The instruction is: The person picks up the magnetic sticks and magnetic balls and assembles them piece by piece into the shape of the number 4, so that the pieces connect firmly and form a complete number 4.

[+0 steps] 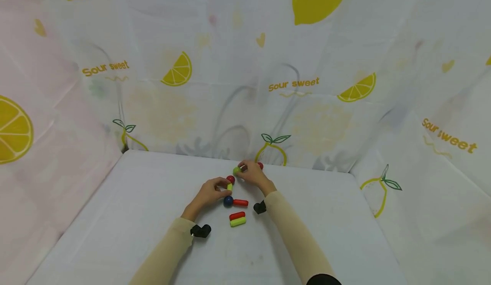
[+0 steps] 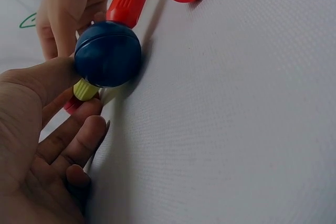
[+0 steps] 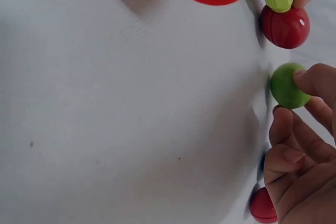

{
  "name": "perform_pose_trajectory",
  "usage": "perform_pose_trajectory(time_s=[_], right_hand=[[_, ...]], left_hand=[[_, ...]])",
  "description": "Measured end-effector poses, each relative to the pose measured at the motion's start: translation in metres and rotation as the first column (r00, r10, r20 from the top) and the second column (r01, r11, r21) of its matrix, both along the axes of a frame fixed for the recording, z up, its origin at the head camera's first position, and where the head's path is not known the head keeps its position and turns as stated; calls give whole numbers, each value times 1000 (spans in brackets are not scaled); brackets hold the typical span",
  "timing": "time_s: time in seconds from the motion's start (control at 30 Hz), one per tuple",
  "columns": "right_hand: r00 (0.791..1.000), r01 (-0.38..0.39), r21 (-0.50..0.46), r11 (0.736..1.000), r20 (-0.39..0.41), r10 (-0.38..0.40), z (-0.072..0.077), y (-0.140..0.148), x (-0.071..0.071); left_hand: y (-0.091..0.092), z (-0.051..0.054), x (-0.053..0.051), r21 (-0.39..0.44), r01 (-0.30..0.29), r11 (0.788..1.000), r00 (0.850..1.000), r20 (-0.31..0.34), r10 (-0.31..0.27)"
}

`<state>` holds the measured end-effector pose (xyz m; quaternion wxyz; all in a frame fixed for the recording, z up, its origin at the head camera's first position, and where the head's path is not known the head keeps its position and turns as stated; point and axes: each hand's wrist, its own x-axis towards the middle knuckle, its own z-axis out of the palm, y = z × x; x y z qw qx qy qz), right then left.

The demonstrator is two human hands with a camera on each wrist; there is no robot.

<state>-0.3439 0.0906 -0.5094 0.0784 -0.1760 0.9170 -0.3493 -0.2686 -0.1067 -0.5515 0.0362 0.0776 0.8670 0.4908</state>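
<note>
My left hand (image 1: 209,192) pinches a yellow-green rod (image 1: 229,187) between thumb and fingers. At one end of this rod is a red ball (image 1: 230,179), at the other a dark blue ball (image 2: 107,56). A red grooved rod (image 1: 241,202) extends from the blue ball toward the right. My right hand (image 1: 253,174) holds a green ball (image 3: 287,85) by thumb and fingertips. In the right wrist view the green ball is apart from the red ball, with a small gap between them.
Nearer the front, a loose red rod (image 1: 237,216) lies alongside a yellow-green rod (image 1: 238,222). Another red ball (image 1: 260,165) sits behind my right hand, close to the white table's (image 1: 307,216) back edge. A lemon-print curtain (image 1: 230,106) hangs behind.
</note>
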Motion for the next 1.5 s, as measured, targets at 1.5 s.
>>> perform_pose_trajectory(time_s=[1.5], right_hand=[[991, 134, -362, 923, 51, -124, -24, 43, 89]], left_hand=[[-1, 0, 0, 9, 2, 1000, 1000, -5, -2]])
